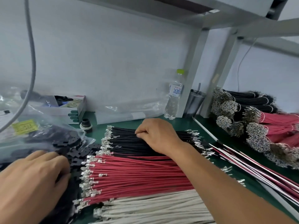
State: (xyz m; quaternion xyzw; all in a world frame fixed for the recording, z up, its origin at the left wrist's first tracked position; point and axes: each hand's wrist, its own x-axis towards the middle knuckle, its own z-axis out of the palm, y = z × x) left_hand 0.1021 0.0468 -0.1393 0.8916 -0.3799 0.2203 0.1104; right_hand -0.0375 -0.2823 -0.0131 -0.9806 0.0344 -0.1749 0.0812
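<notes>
- Right hand (155,136): fingers curled, pinching strands of the black wires (126,140).
- Black wires: lying flat on the green desk (187,123), just behind the red wires (137,173).
- Left hand (32,180): fingers bent over the black plastic pieces (77,153); whether they grip one cannot be told.

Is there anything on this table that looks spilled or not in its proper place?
Yes. Black plastic pieces lie spilled out of the clear bag onto the green mat, under the left hand. The black wires, red wires and white wires lie in tidy rows.
</notes>
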